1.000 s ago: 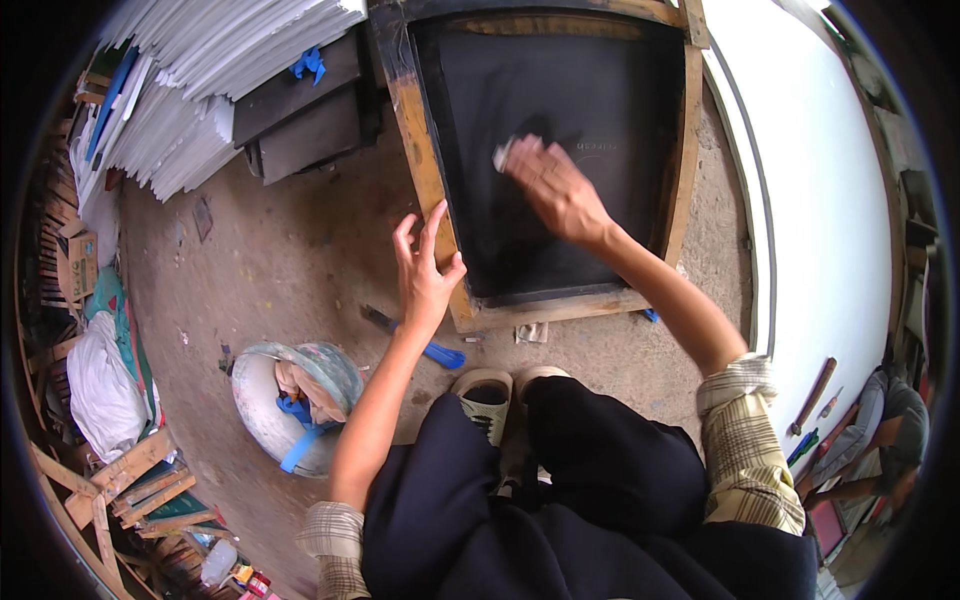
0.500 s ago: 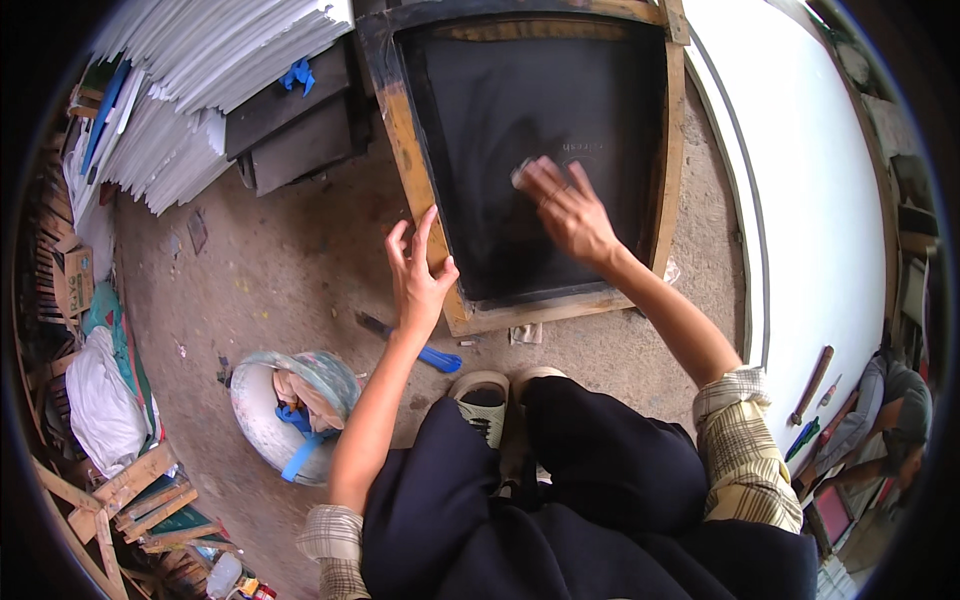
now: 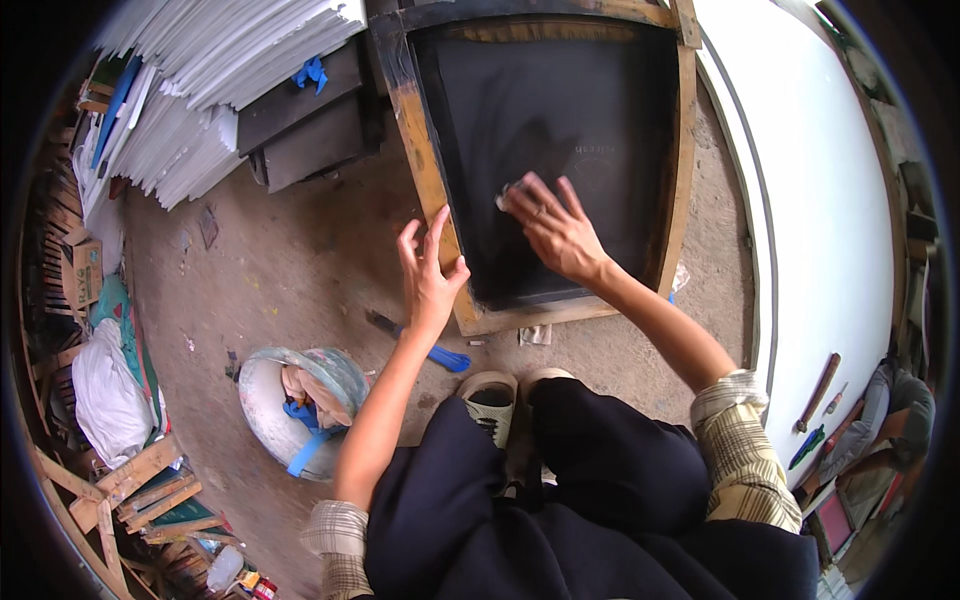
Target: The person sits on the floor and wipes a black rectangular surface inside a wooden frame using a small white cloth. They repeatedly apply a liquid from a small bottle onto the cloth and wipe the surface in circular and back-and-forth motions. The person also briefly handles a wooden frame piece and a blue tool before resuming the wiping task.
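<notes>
Touching of wooden frame [image 3: 683, 150] by left hand [image 3: 432, 275] noted at left rail [image 3: 424, 165], grip apart. Pale wad [image 3: 502, 199] seen against right hand [image 3: 562, 238], over black panel [image 3: 590, 95] inside frame; right grip blurred, closure cannot be told.

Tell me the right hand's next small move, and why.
I'd probably slide the right hand, with its small pale wad, up and rightward across the flat black panel: faint pale marks show there, uncovered, while the left hand touches the rectangular brown wooden frame, likely steadying it.
</notes>
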Demonstrator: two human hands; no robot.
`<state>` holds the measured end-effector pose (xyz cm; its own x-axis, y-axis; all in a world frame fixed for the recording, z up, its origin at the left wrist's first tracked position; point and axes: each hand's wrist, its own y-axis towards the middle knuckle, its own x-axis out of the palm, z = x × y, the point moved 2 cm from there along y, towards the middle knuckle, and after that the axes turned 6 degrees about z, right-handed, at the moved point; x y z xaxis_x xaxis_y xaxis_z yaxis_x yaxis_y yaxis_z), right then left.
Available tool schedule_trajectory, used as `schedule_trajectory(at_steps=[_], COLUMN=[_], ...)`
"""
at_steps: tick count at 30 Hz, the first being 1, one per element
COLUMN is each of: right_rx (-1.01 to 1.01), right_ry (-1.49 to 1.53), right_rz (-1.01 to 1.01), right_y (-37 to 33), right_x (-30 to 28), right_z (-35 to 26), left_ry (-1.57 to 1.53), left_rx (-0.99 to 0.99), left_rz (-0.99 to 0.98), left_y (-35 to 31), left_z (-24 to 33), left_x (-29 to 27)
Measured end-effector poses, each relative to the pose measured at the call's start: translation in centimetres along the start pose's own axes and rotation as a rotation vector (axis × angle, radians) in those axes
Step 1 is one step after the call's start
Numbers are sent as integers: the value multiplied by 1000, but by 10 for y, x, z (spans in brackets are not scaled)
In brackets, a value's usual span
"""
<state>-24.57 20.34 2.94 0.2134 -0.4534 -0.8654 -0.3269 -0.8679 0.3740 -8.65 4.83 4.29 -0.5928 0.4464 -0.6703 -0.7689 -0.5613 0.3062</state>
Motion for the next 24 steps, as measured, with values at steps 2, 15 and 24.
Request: schedule_trajectory(at_steps=[2,15,24], right_rx=[-65,-129,-86], right_ry=[-172,-47,-210], right_rz=[72,-8,28], right_y=[7,20,28], right_x=[-12,-12,-20], right_z=[14,14,19], left_ry=[-32,-79,-74], left_rx=[29,-47,-25], left_rz=[23,3,26], left_y=[-2,-1,-2], left_z=[-3,1,1], left_x=[-1,-1,-1])
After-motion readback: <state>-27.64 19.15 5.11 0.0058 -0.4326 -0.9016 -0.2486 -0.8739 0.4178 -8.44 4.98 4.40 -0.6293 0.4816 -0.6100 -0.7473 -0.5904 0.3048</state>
